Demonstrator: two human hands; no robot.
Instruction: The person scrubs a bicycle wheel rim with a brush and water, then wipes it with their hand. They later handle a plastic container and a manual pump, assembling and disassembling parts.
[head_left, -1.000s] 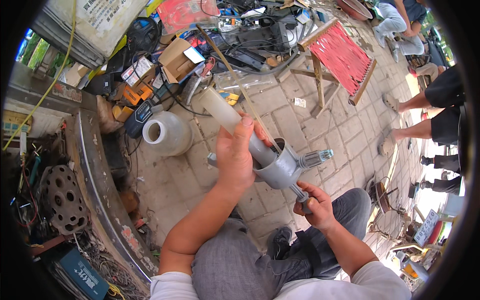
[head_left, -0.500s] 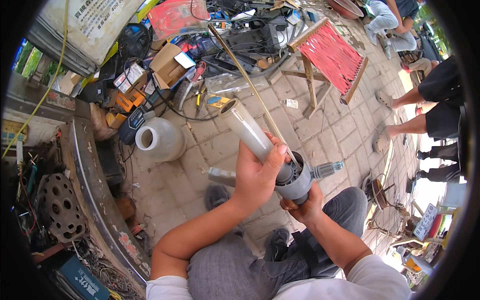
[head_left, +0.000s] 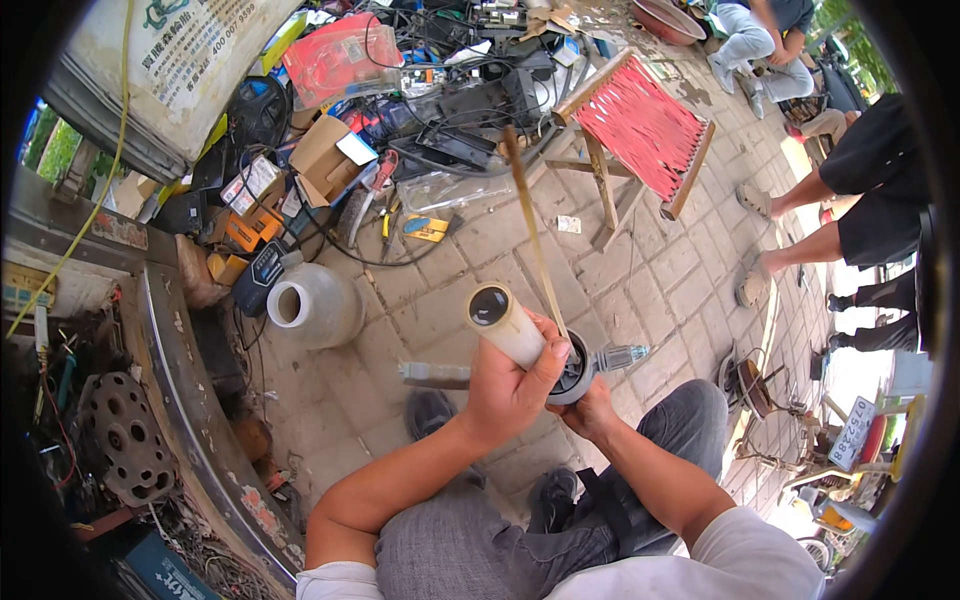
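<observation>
My left hand [head_left: 505,390] is closed around a white plastic tube [head_left: 508,322], its thumb toward the lower end. The tube's open upper end points up toward me and shows a dark inside. At its lower end is a round grey plastic fitting [head_left: 572,380], which my right hand [head_left: 592,412] grips from below and the right. A thin, long brass-coloured rod [head_left: 540,255] rises from the fitting beside the tube. From the fitting's right side sticks a ribbed grey connector [head_left: 622,358] with a clear bluish tip. A grey bar [head_left: 432,374] projects left from behind my left hand.
A whitish plastic jug [head_left: 335,312] stands on the paving at left. Beyond it lie an open cardboard box [head_left: 328,158], cables and assorted parts. A red-strapped folding stool [head_left: 640,125] stands ahead right. People's legs [head_left: 800,260] are at far right; a metal-edged sill [head_left: 195,400] runs at left.
The tube and fitting have tipped, so the tube's open end faces me more and the fitting's inside shows more. The rod's upper end has swung right. Both hands keep their hold.
</observation>
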